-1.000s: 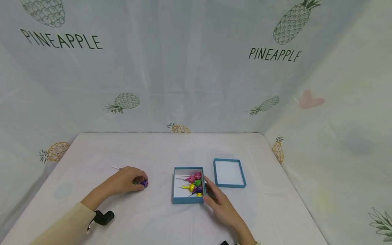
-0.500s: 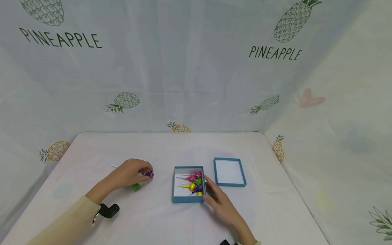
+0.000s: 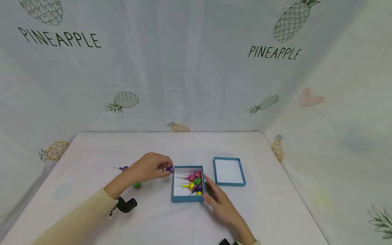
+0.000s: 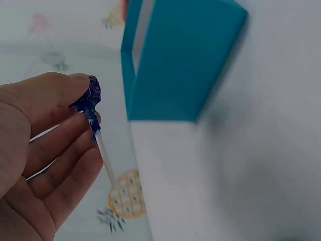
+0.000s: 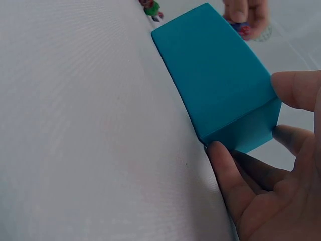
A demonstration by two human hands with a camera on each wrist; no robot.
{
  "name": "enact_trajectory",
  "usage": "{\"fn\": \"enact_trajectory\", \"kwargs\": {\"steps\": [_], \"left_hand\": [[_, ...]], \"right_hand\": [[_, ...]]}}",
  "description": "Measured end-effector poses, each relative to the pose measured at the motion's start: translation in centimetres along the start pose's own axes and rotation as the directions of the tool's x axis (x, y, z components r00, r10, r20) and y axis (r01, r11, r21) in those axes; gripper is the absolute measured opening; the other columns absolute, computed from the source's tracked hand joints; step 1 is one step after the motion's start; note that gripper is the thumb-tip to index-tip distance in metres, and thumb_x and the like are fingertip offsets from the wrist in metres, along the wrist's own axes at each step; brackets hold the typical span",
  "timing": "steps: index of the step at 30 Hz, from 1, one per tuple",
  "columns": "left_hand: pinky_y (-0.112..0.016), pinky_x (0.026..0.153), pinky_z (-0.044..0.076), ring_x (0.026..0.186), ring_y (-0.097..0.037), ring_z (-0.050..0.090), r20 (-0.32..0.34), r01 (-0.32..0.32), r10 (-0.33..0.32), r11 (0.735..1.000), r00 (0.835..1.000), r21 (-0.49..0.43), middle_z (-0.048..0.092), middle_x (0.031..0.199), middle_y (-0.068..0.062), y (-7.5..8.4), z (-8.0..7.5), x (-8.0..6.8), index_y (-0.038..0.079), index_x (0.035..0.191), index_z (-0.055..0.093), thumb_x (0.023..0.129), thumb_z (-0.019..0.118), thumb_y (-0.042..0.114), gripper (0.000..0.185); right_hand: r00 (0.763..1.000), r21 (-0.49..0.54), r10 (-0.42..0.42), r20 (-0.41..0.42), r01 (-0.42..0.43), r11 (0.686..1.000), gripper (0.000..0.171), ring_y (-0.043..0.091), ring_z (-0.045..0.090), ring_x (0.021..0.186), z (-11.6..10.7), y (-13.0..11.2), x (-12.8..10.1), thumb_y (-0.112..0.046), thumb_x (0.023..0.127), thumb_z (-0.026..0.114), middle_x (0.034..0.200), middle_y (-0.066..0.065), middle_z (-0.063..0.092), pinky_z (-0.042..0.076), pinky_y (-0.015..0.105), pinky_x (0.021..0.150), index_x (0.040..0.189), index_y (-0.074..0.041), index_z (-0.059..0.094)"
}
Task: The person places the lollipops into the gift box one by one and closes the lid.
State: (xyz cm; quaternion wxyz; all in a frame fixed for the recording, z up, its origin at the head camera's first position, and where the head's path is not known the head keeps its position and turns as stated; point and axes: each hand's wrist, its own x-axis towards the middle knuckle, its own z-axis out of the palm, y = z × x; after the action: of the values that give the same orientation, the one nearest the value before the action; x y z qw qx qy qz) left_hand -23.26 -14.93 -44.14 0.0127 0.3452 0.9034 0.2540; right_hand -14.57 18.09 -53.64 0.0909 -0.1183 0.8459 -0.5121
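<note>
My left hand point(image 3: 150, 166) pinches a purple-wrapped lollipop point(image 4: 94, 100) by its candy head between thumb and fingers, the white stick pointing away below. It is just outside the left rim of an uncovered blue box point(image 3: 187, 199). Inside that box lie several lollipops, among them a yellow one point(image 3: 191, 186), a green one point(image 3: 197, 181) and pink ones at the right. My right hand point(image 3: 223, 207) rests against the box's right wall, its fingers spread along it and its thumb at the near corner.
The blue box lid point(image 3: 229, 171) lies with its white inside up, right of the box. Left of it, partly behind my left arm, are a purple lollipop point(image 3: 124, 168) and a green lollipop point(image 3: 136, 185) on the white tabletop point(image 3: 159, 217). Pineapple-print cloth point(image 3: 196, 68) hangs behind.
My left hand has lifted a purple lollipop from the left group and carried it right to the box's left edge, uncovering the green lollipop. The right hand has stayed at the box.
</note>
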Motion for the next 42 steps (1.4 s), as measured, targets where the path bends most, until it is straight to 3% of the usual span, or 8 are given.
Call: {"fn": "enact_trajectory", "kwargs": {"steps": [4,10,17,26,35,42], "left_hand": [[-0.024,0.072,0.054,0.079,-0.003,0.062,-0.007,-0.037,0.037,0.999,0.999,-0.031,0.073,0.089,0.017,1.6,0.7,1.6,0.022,0.106,0.077,0.093,0.085,0.024,0.016],[-0.021,0.074,0.056,0.078,0.0,0.062,0.02,-0.035,0.037,0.996,0.999,-0.084,0.073,0.089,0.015,4.0,1.8,3.7,0.02,0.109,0.078,0.092,0.086,0.026,0.02],[-0.021,0.075,0.057,0.08,0.001,0.065,0.059,-0.03,0.04,0.987,0.997,-0.16,0.075,0.091,0.014,5.6,3.2,5.0,0.019,0.108,0.078,0.094,0.084,0.025,0.017],[-0.021,0.07,0.055,0.073,0.0,0.063,0.135,0.0,0.027,0.98,0.99,-0.201,0.072,0.082,0.014,5.7,5.4,4.9,0.016,0.102,0.077,0.093,0.084,0.021,0.013],[-0.018,0.066,0.054,0.069,0.002,0.06,0.153,-0.017,0.044,0.984,0.987,-0.175,0.067,0.078,0.017,5.5,7.3,4.5,0.015,0.099,0.077,0.093,0.084,0.021,0.011],[-0.016,0.064,0.052,0.066,0.001,0.056,0.157,-0.038,0.053,0.995,0.986,-0.094,0.064,0.075,0.016,4.9,8.4,4.3,0.015,0.098,0.078,0.091,0.086,0.021,0.013]], "right_hand": [[1.0,-0.001,0.0,0.0,0.0,1.0,0.063,0.031,0.049,0.146,0.0,0.0,0.0,-0.033,0.109,0.061,0.161,0.009,0.05,0.045,0.055,0.114,0.166,-0.035,0.035],[1.0,0.012,-0.014,0.01,0.014,1.0,0.063,0.032,0.048,0.146,-0.2,0.0,0.0,-0.033,0.109,0.06,0.16,0.009,0.051,0.045,0.055,0.113,0.167,-0.035,0.034],[0.999,0.018,-0.03,0.027,0.03,0.999,0.064,0.031,0.048,0.146,-0.3,0.2,0.1,-0.033,0.11,0.06,0.161,0.009,0.05,0.046,0.05,0.113,0.167,-0.033,0.033],[0.998,0.024,-0.058,0.035,0.057,0.998,0.064,0.031,0.049,0.146,-0.4,0.4,0.1,-0.032,0.11,0.058,0.159,0.009,0.051,0.048,0.038,0.111,0.168,-0.032,0.031],[0.998,0.015,-0.053,0.028,0.052,0.999,0.064,0.031,0.049,0.146,-0.4,0.4,0.2,-0.031,0.11,0.059,0.159,0.01,0.051,0.048,0.044,0.112,0.168,-0.032,0.031],[0.999,0.013,-0.045,0.026,0.045,0.999,0.064,0.031,0.048,0.147,-0.4,0.4,0.1,-0.031,0.11,0.059,0.16,0.01,0.05,0.046,0.048,0.114,0.168,-0.033,0.032]]}}
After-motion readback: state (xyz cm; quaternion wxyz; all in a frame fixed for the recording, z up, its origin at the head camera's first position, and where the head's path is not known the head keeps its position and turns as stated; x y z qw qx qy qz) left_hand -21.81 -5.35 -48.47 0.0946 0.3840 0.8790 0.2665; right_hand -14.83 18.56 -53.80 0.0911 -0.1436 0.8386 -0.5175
